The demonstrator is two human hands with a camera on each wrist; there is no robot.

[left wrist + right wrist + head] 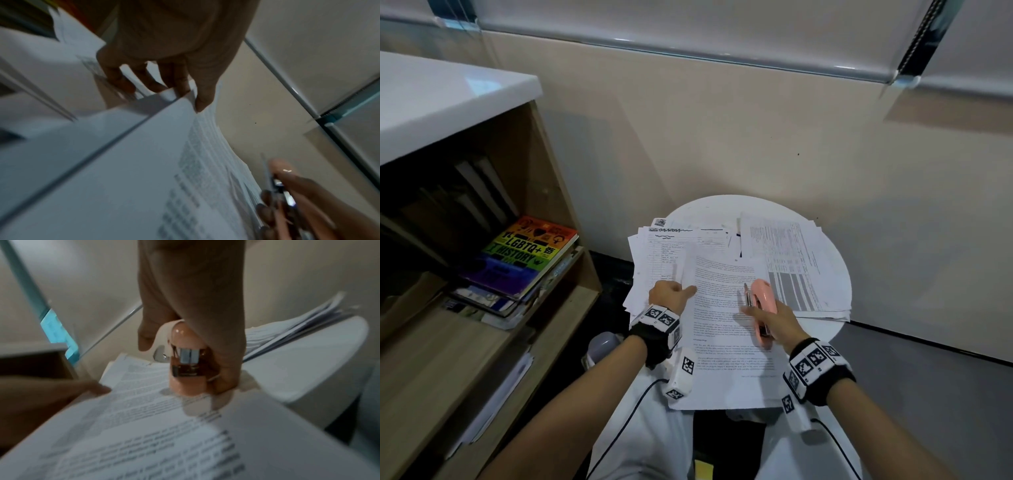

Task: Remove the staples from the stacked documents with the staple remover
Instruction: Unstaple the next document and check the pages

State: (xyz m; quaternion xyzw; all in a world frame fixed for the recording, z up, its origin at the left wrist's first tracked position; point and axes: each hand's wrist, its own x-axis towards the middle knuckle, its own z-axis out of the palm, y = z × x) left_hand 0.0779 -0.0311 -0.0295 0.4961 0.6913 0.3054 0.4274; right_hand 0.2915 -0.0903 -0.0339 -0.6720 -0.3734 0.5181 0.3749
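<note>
A printed text document (726, 329) lies on the round white table (837, 330) and hangs over its near edge. My left hand (676, 293) pinches the document's left edge, thumb on top and fingers under a curled-up page (164, 95). My right hand (765, 317) grips a pink staple remover (762, 298) with metal jaws, just above the page's right half. In the right wrist view the staple remover (185, 369) hovers over the text document (144, 418), near its top corner. No staple can be made out.
More paper stacks lie at the table's back left (654, 253) and right (794, 260). A wooden bookshelf (544, 192) with a rainbow-covered book (524, 257) stands to the left. A beige wall runs close behind the table.
</note>
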